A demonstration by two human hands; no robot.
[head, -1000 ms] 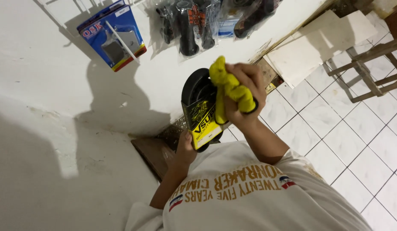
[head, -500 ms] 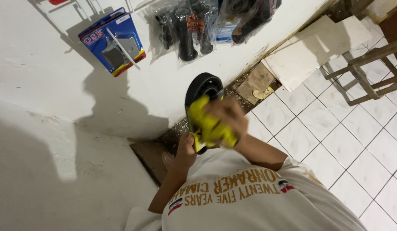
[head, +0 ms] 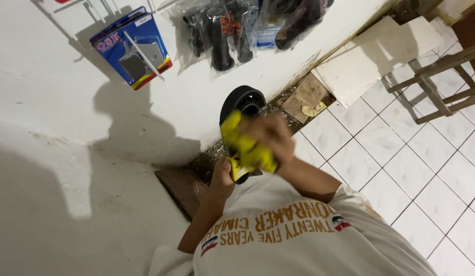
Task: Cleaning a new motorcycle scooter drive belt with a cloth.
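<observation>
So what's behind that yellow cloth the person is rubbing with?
Behind the yellow cloth, gripped by the right hand, stands a black tyre, steadied from below by the left hand. A yellow label edge peeks out; the tyre's lower half is covered.

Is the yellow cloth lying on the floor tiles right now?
No, the yellow cloth is bunched in the right hand, pressed against the black tyre that the left hand steadies.

1. White wall point(head: 53, 102) close on the left; hanging blue package point(head: 132, 46) and bagged black grips point(head: 222, 36) project from it.
2. Right: open tiled floor point(head: 401, 168).
3. Far right: wooden stool point(head: 437, 87) and leaning tiles point(head: 370, 56) block passage.
</observation>
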